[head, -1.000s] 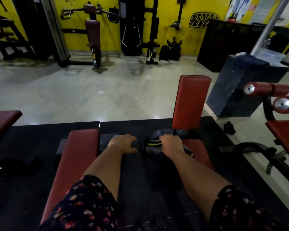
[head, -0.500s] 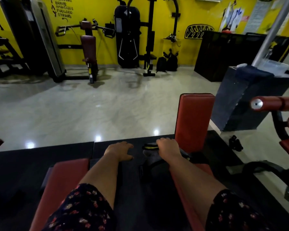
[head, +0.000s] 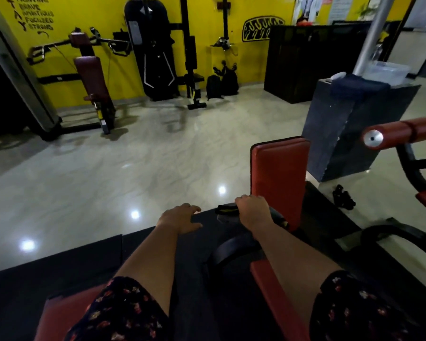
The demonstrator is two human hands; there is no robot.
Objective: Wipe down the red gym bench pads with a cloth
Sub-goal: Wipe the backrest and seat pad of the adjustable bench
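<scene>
Arms stretched farther forward, view tilted up.
The right grip (head: 252, 212), holding the cloth (head: 224, 209), has moved up to the lower left corner of the upright red pad (head: 279, 178). The left grip (head: 180, 217) has advanced alongside, its fingers now looser. The left red pad (head: 59, 316) has sunk to the bottom edge.

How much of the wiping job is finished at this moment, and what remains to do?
Done: nothing shows; no pad looks visibly wiped. In hand: the right hand grips the cloth at the foot of the upright red pad; the left hand is open, low over the black mat. Left, probably: that pad, the seat pad and the left bench pad.
</scene>
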